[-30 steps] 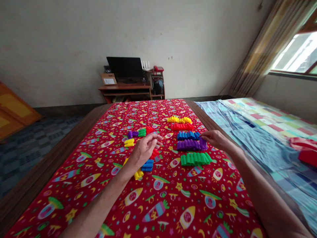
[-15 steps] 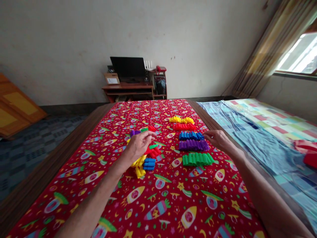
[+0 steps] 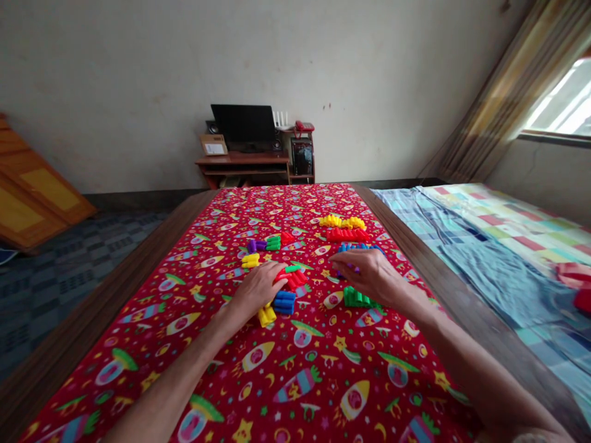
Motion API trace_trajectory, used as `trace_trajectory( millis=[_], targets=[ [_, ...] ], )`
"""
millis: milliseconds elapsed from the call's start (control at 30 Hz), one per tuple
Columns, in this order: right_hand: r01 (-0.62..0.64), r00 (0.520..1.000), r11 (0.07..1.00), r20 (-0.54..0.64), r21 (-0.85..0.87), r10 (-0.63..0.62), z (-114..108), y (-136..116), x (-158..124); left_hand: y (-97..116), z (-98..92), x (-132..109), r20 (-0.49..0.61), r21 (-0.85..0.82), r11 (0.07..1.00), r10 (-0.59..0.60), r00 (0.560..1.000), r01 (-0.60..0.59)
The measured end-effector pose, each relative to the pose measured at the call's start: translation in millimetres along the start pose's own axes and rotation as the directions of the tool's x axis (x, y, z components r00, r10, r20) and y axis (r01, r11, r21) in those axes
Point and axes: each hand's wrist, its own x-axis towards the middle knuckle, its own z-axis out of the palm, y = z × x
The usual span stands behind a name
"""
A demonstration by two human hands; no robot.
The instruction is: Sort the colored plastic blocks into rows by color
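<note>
My left hand [image 3: 261, 284] reaches into a loose group of short, tube-like coloured pieces. Its thumb and fingers close around a red tube-like piece [image 3: 279, 274], beside a green piece [image 3: 292, 269]. More red pieces [image 3: 297, 280], blue pieces [image 3: 284, 302] and yellow pieces [image 3: 266, 315] lie close to that hand. Over the rows on the right hovers my right hand [image 3: 367, 269], fingers together and pointing left; whatever they may hold is hidden. It covers much of the purple row [image 3: 348, 269] and part of the green row [image 3: 357, 298]. The blue row [image 3: 355, 247] shows behind it.
A red row [image 3: 347, 235] and a yellow row [image 3: 343, 222] lie farther back on the patterned red cloth [image 3: 302, 381]. Purple pieces [image 3: 257, 246], green pieces [image 3: 273, 243] and yellow pieces [image 3: 250, 261] sit left. A bed [image 3: 498, 264] stands to the right.
My left hand has lowered onto the pieces and closed around a red one. My right hand has moved left from the rows' right end to above the purple row.
</note>
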Motion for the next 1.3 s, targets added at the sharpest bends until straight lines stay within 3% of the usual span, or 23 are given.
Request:
trace_trajectory(
  millis=[167, 333, 500, 600, 800, 933, 1100, 1200, 1300],
  targets=[
    [0.052, 0.992, 0.999, -0.112, -0.012, -0.053, 21.4, 1.2, 0.9, 24.2, -12.7, -1.4, -0.104, -0.159, 0.982, 0.088, 0.991, -0.104],
    [0.035, 0.999, 0.997, 0.036, 0.072, -0.037, 27.6, 2.1, 0.7, 62.8, -21.0, -7.6, -0.195, -0.259, 0.943, 0.161, 0.968, -0.209],
    [-0.053, 0.996, 0.987, -0.056, 0.150, 0.062, 7.3, 13.0, 5.7, 74.5, -27.4, -7.9, -0.188, -0.334, 0.939, 0.021, 0.982, -0.084],
    [-0.029, 1.000, 0.975, -0.003, 0.219, 0.031, 2.5, 13.9, 4.7, 78.2, -31.3, -6.3, -0.099, -0.446, 0.894, -0.099, 0.990, 0.045],
    [-0.082, 0.991, 0.965, -0.081, 0.250, 0.105, 17.0, 9.0, 6.4, 85.2, -32.2, -5.6, -0.029, -0.566, 0.821, -0.109, 0.994, 0.074],
    [-0.155, 0.972, 0.960, -0.137, 0.232, 0.190, -2.3, 30.5, 3.9, 78.1, -29.4, -3.7, -0.013, -0.567, 0.812, -0.180, 0.984, 0.141],
    [-0.168, 0.984, 0.965, -0.025, 0.202, 0.176, -25.2, 47.2, -6.1, 68.1, -20.0, 0.7, 0.017, -0.551, 0.819, -0.177, 0.984, 0.157],
    [-0.117, 0.992, 0.982, 0.070, 0.145, 0.108, -13.2, 37.3, -6.2, 67.6, -11.5, -1.2, -0.015, -0.443, 0.887, -0.151, 0.988, 0.129],
    [-0.038, 0.969, 0.999, 0.245, 0.019, 0.032, 4.0, 23.9, -2.1, 66.7, -2.6, -5.6, -0.050, -0.322, 0.944, -0.093, 0.994, 0.073]
  ],
)
